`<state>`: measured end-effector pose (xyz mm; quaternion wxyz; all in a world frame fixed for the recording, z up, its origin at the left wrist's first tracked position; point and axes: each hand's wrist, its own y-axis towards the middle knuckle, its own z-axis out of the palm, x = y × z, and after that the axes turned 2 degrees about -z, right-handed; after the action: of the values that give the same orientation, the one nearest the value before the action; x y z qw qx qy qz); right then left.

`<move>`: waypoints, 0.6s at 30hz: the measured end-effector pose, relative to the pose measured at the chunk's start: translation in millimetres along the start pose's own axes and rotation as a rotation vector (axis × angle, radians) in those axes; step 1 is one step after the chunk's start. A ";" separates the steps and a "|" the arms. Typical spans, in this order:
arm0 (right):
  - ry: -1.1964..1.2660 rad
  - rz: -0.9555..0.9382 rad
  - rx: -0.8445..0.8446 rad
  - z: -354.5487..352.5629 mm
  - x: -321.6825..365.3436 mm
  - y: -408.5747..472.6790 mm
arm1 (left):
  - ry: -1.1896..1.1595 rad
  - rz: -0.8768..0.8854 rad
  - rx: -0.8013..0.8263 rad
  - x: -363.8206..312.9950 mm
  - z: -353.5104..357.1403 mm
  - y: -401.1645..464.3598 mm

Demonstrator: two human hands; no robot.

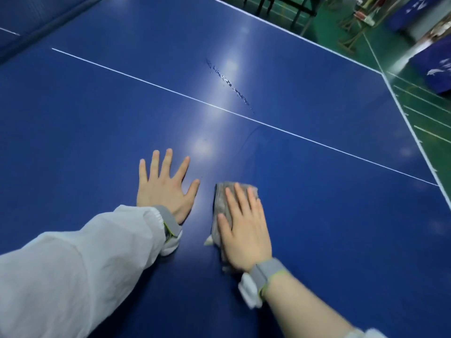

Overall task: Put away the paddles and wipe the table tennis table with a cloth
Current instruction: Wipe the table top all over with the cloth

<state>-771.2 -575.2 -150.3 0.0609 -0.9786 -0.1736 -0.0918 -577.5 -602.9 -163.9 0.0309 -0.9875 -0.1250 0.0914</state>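
Note:
The blue table tennis table [97,123] fills the view, with a white centre line running across it. My right hand [244,228] lies flat with straight fingers on a folded grey cloth [220,198], pressing it onto the table. My left hand [164,184] rests flat on the bare surface just left of the cloth, fingers spread. A streak of water droplets [229,82] lies beyond the centre line. No paddles are in view.
The net [36,23] runs along the upper left. The table's white-edged right end [415,132] borders a green floor. Blue barriers [436,69] and chairs or stands [351,37] stand on that floor at the upper right.

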 end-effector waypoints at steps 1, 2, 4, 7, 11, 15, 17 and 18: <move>0.000 0.014 0.003 -1.9 -6.4 18.9 | 0.009 -0.006 0.002 -0.6 0.6 1.2; 0.004 0.021 -0.004 -3.5 -12.3 39.9 | 0.014 -0.011 0.000 0.7 0.8 3.2; -0.009 0.047 -0.044 -10.8 -29.0 73.6 | 0.015 -0.007 -0.019 -1.4 -1.9 0.8; -0.024 0.069 -0.081 -15.9 -53.7 131.8 | 0.011 -0.008 -0.025 -3.0 0.5 2.8; -0.017 0.150 -0.095 -22.4 -74.3 196.7 | 0.010 -0.015 -0.038 -1.1 2.9 4.7; 0.014 0.225 -0.087 -29.7 -87.4 238.6 | -0.002 -0.023 -0.027 -1.0 3.2 4.4; 0.021 0.226 -0.091 -30.2 -90.5 248.8 | -0.003 -0.024 -0.018 0.1 3.5 5.3; 0.019 0.222 -0.087 -30.6 -90.8 250.7 | -0.003 -0.024 -0.018 0.7 3.7 6.3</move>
<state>-771.9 -843.3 -160.5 0.0298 -0.9926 -0.0595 -0.1013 -576.0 -608.6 -168.1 0.0228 -0.9860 -0.1375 0.0913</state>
